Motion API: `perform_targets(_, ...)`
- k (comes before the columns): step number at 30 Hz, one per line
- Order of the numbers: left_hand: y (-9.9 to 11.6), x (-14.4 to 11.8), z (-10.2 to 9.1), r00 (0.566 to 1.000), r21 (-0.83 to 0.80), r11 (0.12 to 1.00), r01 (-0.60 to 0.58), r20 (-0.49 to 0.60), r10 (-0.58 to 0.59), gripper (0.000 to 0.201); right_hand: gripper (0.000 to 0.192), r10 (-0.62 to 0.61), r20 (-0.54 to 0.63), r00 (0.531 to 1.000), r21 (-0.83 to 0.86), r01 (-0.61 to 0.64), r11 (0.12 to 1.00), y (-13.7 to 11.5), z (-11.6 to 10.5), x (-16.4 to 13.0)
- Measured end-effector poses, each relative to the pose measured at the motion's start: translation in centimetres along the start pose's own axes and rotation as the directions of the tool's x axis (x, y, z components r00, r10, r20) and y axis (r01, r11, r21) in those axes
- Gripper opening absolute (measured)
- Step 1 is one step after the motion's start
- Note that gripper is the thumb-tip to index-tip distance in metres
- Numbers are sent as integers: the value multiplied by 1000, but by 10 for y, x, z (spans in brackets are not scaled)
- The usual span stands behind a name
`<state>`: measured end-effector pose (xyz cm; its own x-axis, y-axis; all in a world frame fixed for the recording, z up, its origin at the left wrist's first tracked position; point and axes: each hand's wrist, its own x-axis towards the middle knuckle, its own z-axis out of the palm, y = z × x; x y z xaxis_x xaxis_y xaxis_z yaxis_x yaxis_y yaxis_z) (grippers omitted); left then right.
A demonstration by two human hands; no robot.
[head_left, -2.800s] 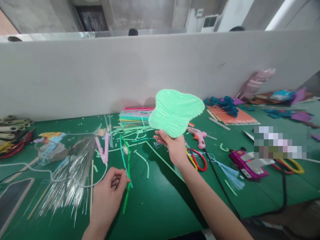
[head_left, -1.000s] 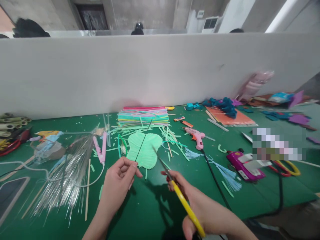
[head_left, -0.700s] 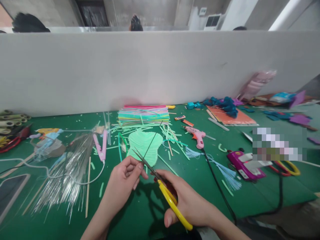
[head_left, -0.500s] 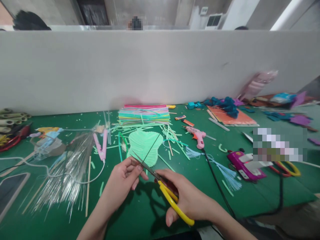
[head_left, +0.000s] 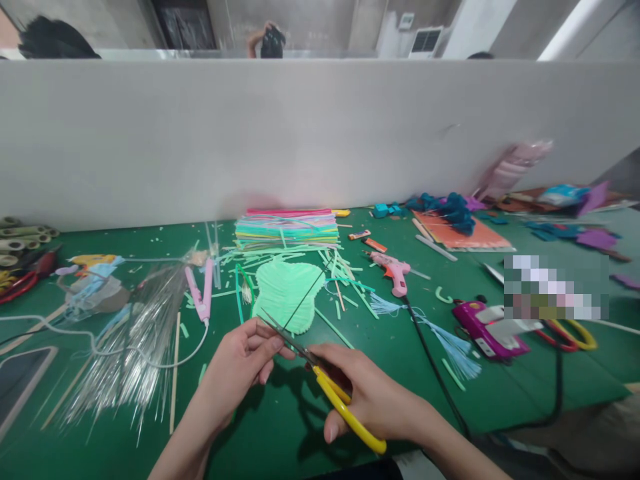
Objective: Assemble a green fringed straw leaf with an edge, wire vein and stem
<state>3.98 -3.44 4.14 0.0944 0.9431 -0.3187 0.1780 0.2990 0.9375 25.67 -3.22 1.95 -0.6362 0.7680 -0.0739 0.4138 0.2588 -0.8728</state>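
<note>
My right hand (head_left: 370,387) is closed around the yellow-handled scissors (head_left: 345,412), whose blades point up and left across the fingers of my left hand. My left hand (head_left: 245,357) pinches the lower end of a thin dark wire (head_left: 305,297) that slants up to the right. The scissor blades lie right at that end, but whether they touch the wire I cannot tell. Just beyond both hands, a ribbed pale green leaf-like piece (head_left: 287,287) lies flat on the green table, partly behind the wire.
Bundled coloured pipe cleaners (head_left: 287,228) lie at the back among green offcuts. On the right are a pink glue gun (head_left: 397,272), blue tassels (head_left: 455,347) and a purple device (head_left: 480,327). On the left are a pink flat iron (head_left: 201,293), shiny strands (head_left: 135,360) and a phone (head_left: 23,383).
Both hands and the scissors hold almost the same pose; the whole view has shifted slightly. Behind the partition, a person's raised hand now shows at their head.
</note>
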Motion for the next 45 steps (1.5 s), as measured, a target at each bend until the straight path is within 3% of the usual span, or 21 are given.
perform_targets(3, 0, 0, 0, 1000, 10, 1000, -14, -1, 14, 30, 77, -32, 9, 999, 15, 31, 999, -2, 1, -1)
perform_targets(8, 0, 1, 2, 1000, 3, 1000, 4, 11, -4, 27, 88, -125, 39, 991, 96, 120, 988, -3, 3, -4)
perform_targets(17, -2, 3, 0, 1000, 16, 1000, 6, 29, -7, 24, 95, -16, 89, 996, 96, 7, 995, -2, 8, -5)
perform_targets(21, -4, 6, -3, 1000, 54, 999, 2, 25, -3, 22, 75, 20, 53, 998, 97, -25, 995, -7, 14, -3)
perform_targets(27, -2, 8, -3, 1000, 71, 997, 4, 22, -5, 21, 37, 238, -127, 963, 111, -224, 968, -3, 35, -3)
perform_targets(30, 2, 7, -1, 1000, 85, 996, -7, 23, 5, 22, 20, 311, -214, 926, 15, -315, 949, -3, 37, -4)
perform_targets(33, 7, 7, 0, 999, 87, 996, -18, 48, 14, 21, 12, 246, -214, 945, -191, -287, 939, -10, 32, -5)
perform_targets(37, 10, 8, 0, 997, 98, 995, -22, 72, 15, 20, 20, 177, -177, 968, -368, -232, 901, -16, 24, -3)
perform_targets(45, 15, 14, 3, 997, 114, 993, -9, 75, 0, 21, 27, 140, -191, 971, -449, -214, 868, -5, 22, -2)
